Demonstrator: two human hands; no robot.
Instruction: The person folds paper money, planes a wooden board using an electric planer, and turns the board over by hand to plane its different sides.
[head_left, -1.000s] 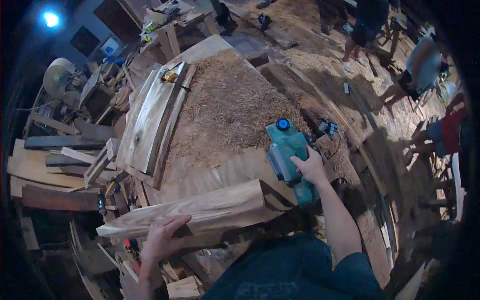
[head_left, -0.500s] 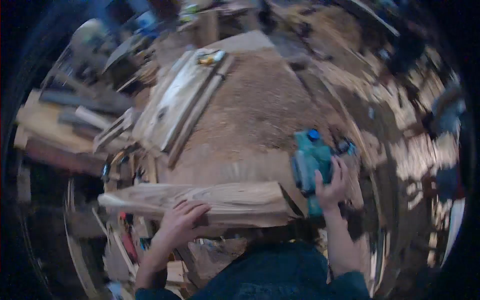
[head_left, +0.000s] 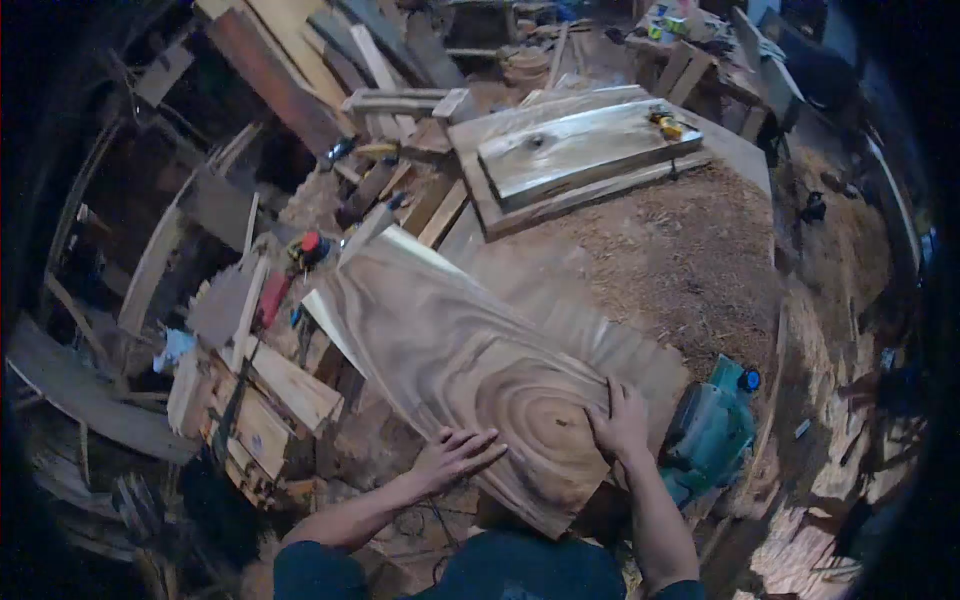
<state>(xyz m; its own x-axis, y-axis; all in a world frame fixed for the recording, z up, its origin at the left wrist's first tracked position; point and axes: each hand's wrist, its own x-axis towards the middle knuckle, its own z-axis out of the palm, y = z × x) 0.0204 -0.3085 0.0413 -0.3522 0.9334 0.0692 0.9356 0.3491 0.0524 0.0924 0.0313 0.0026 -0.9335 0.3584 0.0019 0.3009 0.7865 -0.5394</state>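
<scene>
Head view: left hand (head_left: 458, 462), fingers laid over near edge; wooden board (head_left: 430, 320), centre, now swung slantwise, grain face up; right hand (head_left: 624, 425), transferred to far edge, either grip's closure indeterminable; green planer (head_left: 708, 432), now released, apparently set aside.

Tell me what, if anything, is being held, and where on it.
Both touch the swirl-grained wooden board near its closest end: left grip at its left edge, right grip at its right edge. Whether they clasp it can't be told.
</scene>
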